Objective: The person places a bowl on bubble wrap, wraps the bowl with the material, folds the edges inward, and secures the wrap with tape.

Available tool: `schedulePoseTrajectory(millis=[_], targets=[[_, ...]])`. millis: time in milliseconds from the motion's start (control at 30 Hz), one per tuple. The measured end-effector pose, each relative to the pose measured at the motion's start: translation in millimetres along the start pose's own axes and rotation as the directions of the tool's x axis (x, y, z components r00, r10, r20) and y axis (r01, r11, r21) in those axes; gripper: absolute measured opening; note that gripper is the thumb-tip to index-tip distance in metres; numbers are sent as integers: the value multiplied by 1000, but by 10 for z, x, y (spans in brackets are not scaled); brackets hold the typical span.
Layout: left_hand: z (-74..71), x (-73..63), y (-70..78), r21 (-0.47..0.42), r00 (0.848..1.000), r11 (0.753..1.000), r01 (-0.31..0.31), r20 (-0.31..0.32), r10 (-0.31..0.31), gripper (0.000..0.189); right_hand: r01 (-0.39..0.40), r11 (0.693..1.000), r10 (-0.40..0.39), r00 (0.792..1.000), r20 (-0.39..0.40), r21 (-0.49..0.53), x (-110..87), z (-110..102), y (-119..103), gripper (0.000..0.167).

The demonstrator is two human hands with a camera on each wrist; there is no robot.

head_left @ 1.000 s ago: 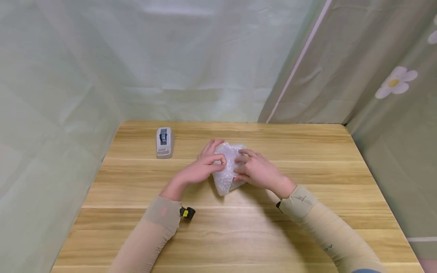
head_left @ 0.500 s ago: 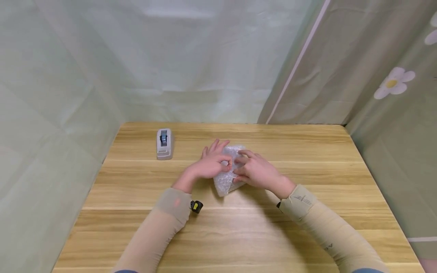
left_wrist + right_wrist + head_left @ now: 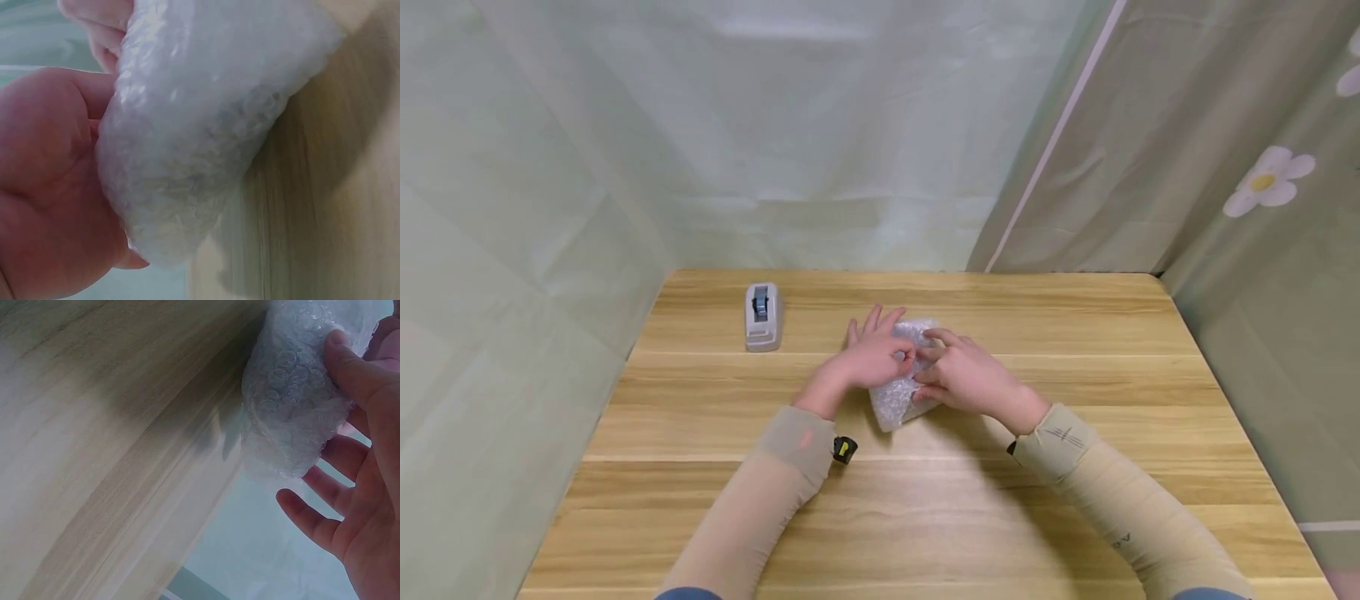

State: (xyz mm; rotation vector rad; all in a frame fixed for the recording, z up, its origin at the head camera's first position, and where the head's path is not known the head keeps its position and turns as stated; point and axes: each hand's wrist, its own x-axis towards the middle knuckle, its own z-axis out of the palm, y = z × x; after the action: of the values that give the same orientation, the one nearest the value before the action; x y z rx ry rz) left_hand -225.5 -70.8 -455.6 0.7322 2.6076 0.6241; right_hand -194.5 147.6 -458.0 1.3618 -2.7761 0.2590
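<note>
A small bundle of clear bubble wrap [image 3: 891, 404] lies on the wooden table, between both hands. What it encloses is hidden. My left hand [image 3: 872, 358] lies over its left side; thumb and index finger meet in a ring at the wrap's top, the other fingers stretched away. Around the right side, my right hand [image 3: 966, 375] holds the bundle with bent fingers. In the right wrist view, the right thumb [image 3: 350, 365] presses on the bubbly side. The left wrist view has the left palm [image 3: 56, 181] close against the wrap; the pinching fingertips are hidden there.
Toward the back left of the table [image 3: 1037, 525] stands a grey tape dispenser [image 3: 762, 317] with a roll in it. Light curtains [image 3: 850, 150] hang behind the table and along both sides.
My left hand has slid to the right across the bubble wrap, toward the right hand's fingers. The right hand and the bundle have stayed nearly in place.
</note>
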Motion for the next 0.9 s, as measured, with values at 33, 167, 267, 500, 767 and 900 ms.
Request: schedulePoseTrajectory(millis=[33,167,267,500,767,900], targets=[[4,10,2,21,1000,1000,7,-1,-7,13,-1,1000,1,1000,1,1,3,-6,-2,29],[19,25,22,69,1000,997,28,-11,-27,15,-3,1000,3,1000,3,1,11,-19,-11,28],[33,21,41,80,999,996,35,-27,-33,20,-3,1000,3,1000,0,-2,10,-17,-15,28],[76,37,93,83,993,993,88,-91,-80,25,-9,1000,9,1000,0,9,23,-12,-15,28],[109,79,144,144,979,973,179,-124,-162,33,-7,1000,7,1000,4,12,53,-21,-21,29],[105,71,176,179,973,960,216,-126,-195,39,-11,1000,11,1000,17,18,62,-9,-21,29]])
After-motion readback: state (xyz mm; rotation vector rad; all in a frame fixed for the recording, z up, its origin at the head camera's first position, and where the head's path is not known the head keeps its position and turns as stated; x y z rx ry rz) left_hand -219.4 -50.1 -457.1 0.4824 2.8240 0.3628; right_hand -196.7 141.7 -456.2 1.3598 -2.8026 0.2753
